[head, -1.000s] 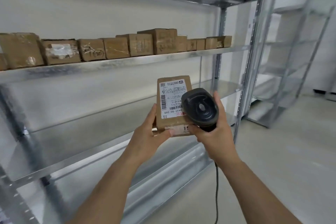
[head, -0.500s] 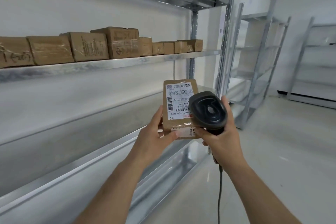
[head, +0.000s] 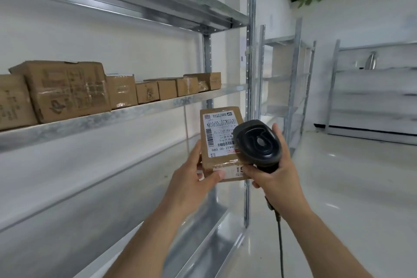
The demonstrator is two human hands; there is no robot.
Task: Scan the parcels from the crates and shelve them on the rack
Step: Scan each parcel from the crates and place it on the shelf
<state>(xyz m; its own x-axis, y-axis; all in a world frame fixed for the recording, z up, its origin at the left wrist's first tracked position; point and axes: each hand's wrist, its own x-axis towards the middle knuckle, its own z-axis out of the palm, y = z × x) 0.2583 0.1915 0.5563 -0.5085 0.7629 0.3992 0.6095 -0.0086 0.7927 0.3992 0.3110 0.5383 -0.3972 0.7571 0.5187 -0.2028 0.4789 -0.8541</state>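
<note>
The rack [head: 126,117] fills the left half of the frame, its middle shelf carrying a row of brown boxes [head: 67,90] from the left edge toward the upright at centre, with bare shelves below. At centre, just in front of that upright, I hold the parcel [head: 222,142] in my left hand [head: 194,178]: my thumb presses on its lower front edge and my other fingers are curled behind it, out of sight. My right hand [head: 277,176] is wrapped around the grip of the black scanner [head: 257,140], whose head overlaps the right side of the parcel's white label [head: 217,134]; its cable [head: 279,239] hangs down toward the bottom of the frame. I judge the scan is the step in hand. The scanner sits so close over the label that it may miss the long barcode, or catch the short one on the label's left side instead. My grip on the parcel is at its lower end only, so it could tip forward when I reach for the shelf, and the trailing cable could snag on the rack. On the label I can read "H431-00 090" sideways and a QR code at top left; the small print is too fine. A lower sticker shows a large "1".
</note>
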